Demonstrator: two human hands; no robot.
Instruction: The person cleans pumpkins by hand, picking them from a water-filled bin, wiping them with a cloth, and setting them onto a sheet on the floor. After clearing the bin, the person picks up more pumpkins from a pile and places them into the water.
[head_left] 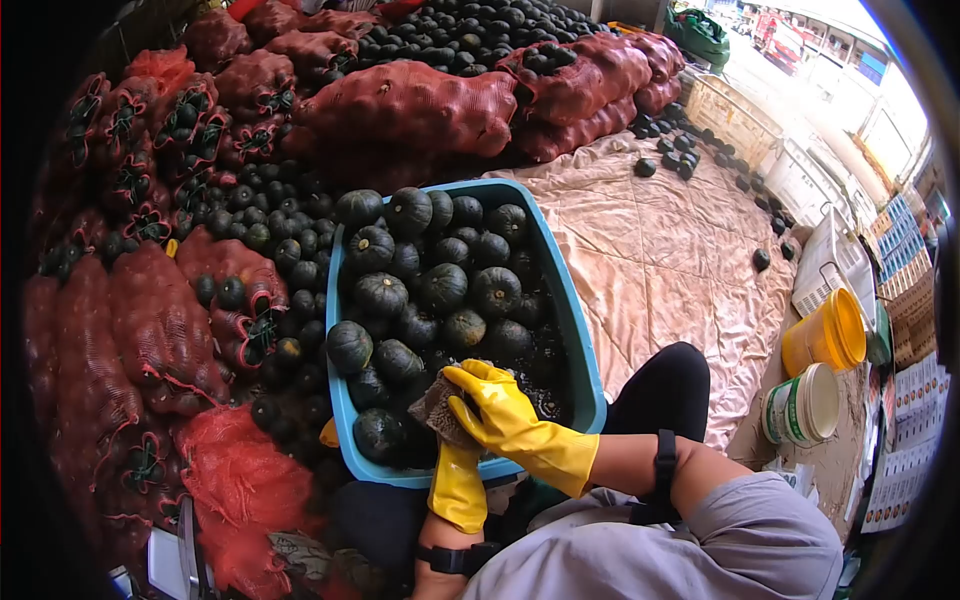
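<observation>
Both my hands wear yellow rubber gloves and meet over the near end of a blue plastic tub point(590, 365). My right hand point(492, 402) is closed, its fingers curled over a rough brown scrubbing cloth point(436, 412). Beneath it, my left hand point(458, 485) reaches up from below against the cloth. The left fingers are hidden, so I cannot tell what they hold. Dark green squashes point(442, 288), round and ribbed, are heaped in the tub, with dark water showing at its right side. One squash point(379, 433) lies just left of the cloth.
Red mesh sacks point(405, 108) full of squashes are stacked behind and left of the tub. Loose squashes point(290, 255) cover the floor there. To the right lie a tan quilted sheet point(660, 260), a yellow bucket point(822, 335), a white bucket point(800, 405) and white crates point(835, 260).
</observation>
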